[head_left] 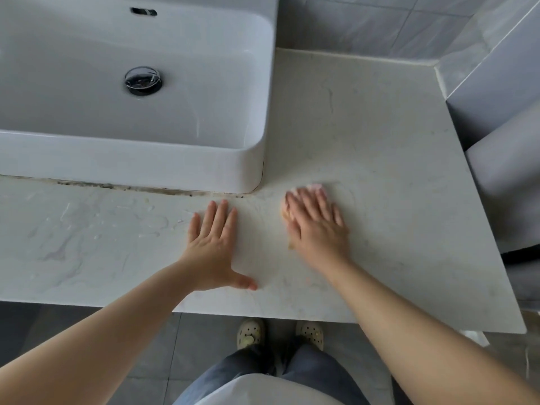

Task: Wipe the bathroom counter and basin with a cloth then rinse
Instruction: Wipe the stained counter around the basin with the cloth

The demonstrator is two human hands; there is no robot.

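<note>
A person's right hand lies flat, fingers spread, pressing a pink cloth onto the pale worktop; only the cloth's edges show past the fingertips and beside the index finger, and the hand is blurred, so whether it grips or merely presses the fabric is hard to say. Just beside it, the left hand rests open and empty, palm down, bracing on the stone. Ahead of the left hand's fingertips, dark grime lines the seam where the white basin meets the worktop. Farther left of that hand, streaks and droplets mark the surface. The basin's drain sits well beyond both hands, the bowl apparently not yet wiped. Doing this pass well likely calls for firm, even palm pressure, overlapping strokes working from the wall toward the front edge, and a folded cloth edge run along the grimy seam before moving into the basin and rinsing.
</note>
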